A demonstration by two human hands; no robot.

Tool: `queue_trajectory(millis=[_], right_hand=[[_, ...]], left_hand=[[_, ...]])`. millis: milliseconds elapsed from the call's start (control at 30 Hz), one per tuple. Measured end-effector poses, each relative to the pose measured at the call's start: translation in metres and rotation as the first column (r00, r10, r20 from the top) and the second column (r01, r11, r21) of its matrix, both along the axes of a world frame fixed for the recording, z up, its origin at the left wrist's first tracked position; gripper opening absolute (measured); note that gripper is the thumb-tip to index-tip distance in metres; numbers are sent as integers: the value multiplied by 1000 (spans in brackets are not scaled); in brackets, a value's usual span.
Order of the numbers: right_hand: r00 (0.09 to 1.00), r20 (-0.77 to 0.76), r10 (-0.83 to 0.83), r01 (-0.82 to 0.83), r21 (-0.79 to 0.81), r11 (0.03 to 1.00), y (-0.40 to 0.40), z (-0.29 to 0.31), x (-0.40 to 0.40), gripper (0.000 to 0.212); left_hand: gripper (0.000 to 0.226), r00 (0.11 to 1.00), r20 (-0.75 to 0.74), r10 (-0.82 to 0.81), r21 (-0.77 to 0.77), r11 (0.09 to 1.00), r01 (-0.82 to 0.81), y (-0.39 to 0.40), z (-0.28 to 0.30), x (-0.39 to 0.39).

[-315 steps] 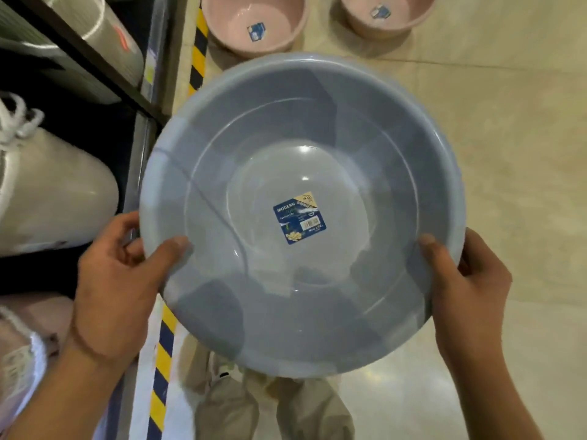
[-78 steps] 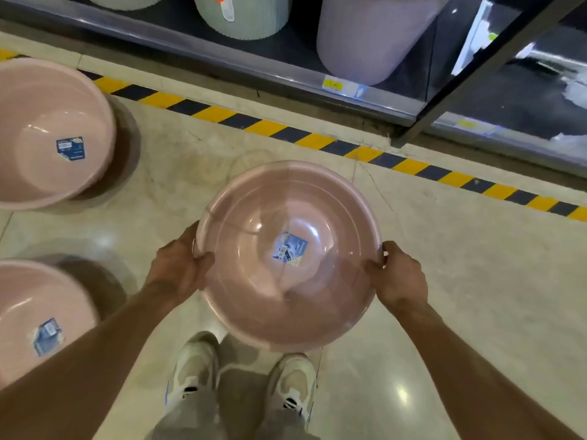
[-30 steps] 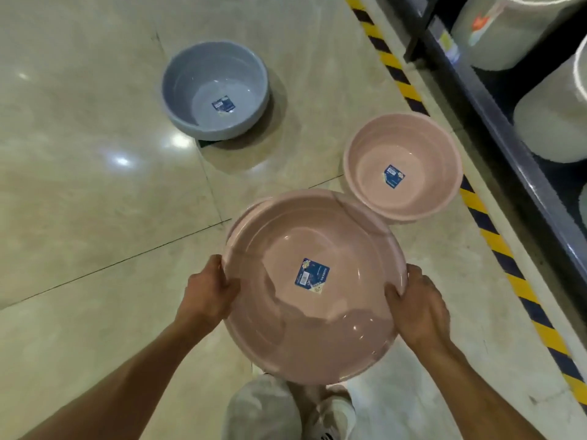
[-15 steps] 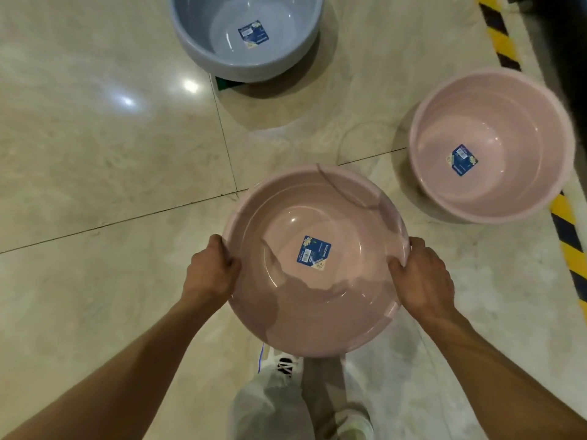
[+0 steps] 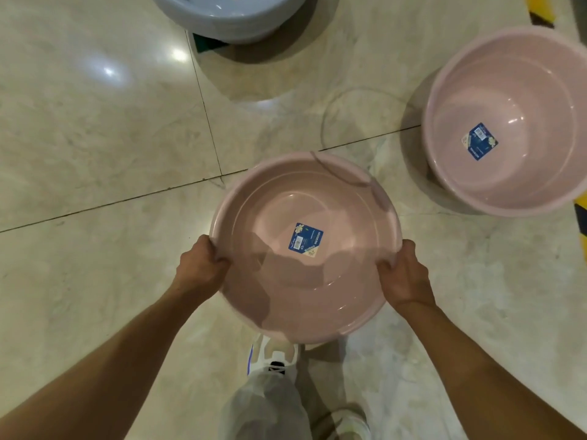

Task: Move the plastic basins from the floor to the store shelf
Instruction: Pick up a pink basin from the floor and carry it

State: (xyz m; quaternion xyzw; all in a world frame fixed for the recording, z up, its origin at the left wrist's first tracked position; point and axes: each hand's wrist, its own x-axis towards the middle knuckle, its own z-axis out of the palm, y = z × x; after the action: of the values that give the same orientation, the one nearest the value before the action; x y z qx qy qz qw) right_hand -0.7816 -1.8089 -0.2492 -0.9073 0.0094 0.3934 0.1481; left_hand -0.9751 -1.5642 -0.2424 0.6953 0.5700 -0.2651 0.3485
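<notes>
I hold a round pink plastic basin [image 5: 317, 287] with a blue label inside, level above the floor in front of me. My left hand [image 5: 201, 266] grips its left rim and my right hand [image 5: 405, 276] grips its right rim. A second pink basin [image 5: 511, 173], with the same blue label, stands on the floor at the right. A grey-blue basin [image 5: 232, 17] stands on the floor at the top, cut off by the frame edge. The shelf is out of view.
The floor is glossy beige marble tile [image 5: 95, 154] with dark joint lines. Yellow-and-black hazard tape [image 5: 581, 220] runs along the right edge. My legs and white shoes [image 5: 276, 360] are below the held basin.
The view has shifted: the grey-blue basin and the pink floor basin have slid toward the top and right edges. The held basin stays in both hands.
</notes>
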Motion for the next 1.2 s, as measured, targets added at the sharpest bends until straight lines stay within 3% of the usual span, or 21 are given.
queue_trajectory(millis=[167, 333, 533, 667, 833, 967, 1200], right_hand=[[996, -27, -81, 82, 24, 996, -6, 32, 5, 33], [987, -5, -158, 158, 27, 987, -22, 100, 43, 26], [959, 87, -270, 261, 104, 960, -51, 196, 119, 23], [935, 144, -324, 305, 140, 942, -81, 229, 180, 23], [932, 162, -325, 312, 98, 945, -122, 207, 267, 22], [941, 88, -326, 314, 128, 941, -142, 161, 327, 28], [975, 84, -203, 195, 94, 976, -147, 85, 374, 37]], left_hand=[[21, 998, 9, -57, 53, 997, 57, 1, 23, 4], [20, 979, 75, -192, 27, 981, 190, -4, 86, 43], [26, 921, 179, -345, 56, 939, 340, -7, 168, 146], [26, 885, 221, -409, 56, 912, 407, -24, 193, 231], [29, 876, 205, -437, 67, 899, 433, -60, 166, 333], [33, 904, 154, -399, 64, 917, 393, -79, 117, 388], [21, 947, 61, -316, 103, 945, 309, -93, 44, 416]])
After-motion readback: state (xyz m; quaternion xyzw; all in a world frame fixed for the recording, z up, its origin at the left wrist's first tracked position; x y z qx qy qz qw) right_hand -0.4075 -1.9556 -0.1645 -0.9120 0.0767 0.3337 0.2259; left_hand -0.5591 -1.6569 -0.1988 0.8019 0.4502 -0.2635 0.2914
